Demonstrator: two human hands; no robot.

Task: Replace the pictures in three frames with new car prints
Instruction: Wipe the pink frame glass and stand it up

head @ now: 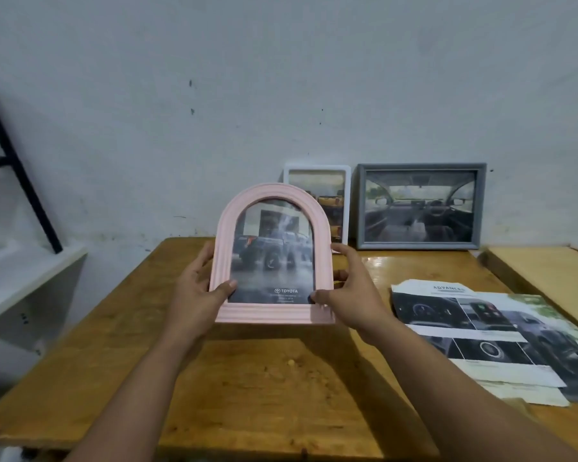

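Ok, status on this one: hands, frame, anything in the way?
Left hand and right hand grip pink arched frame, upright above table. Car print inside. White frame and grey frame lean on wall behind. Nothing blocking.

One view only, worn on the head. Looks forward and slightly down across a wooden table [267, 388] toward a pale wall [281, 78] behind its far edge. Sits close: both forearms enter from the bottom edge, with the table's near edge just inside the bottom. Wide-angle, bending the table's left and right edges outward. Takes in a white shelf [20, 278] at left.
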